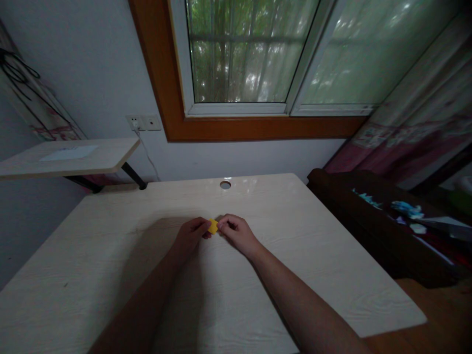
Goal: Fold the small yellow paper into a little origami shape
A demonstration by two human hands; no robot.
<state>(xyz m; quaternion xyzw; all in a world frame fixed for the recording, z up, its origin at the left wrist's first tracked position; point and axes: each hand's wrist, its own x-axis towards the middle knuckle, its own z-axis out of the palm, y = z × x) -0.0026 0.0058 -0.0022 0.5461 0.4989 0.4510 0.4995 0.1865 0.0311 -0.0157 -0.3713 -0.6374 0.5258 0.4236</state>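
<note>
A small yellow piece [213,226], perhaps folded paper, sits between my two hands over the middle of a pale wooden desk [110,255]. My left hand [191,233] pinches its left side with curled fingers. My right hand [236,232] pinches its right side, fingers closed too. Most of the yellow piece is hidden by my fingertips.
A round cable hole [225,184] lies at the desk's far edge. A smaller side table [73,157] stands at the left against the wall with sockets [143,122]. Dark wooden furniture [387,221] with scattered items stands right of the desk. A window fills the wall above.
</note>
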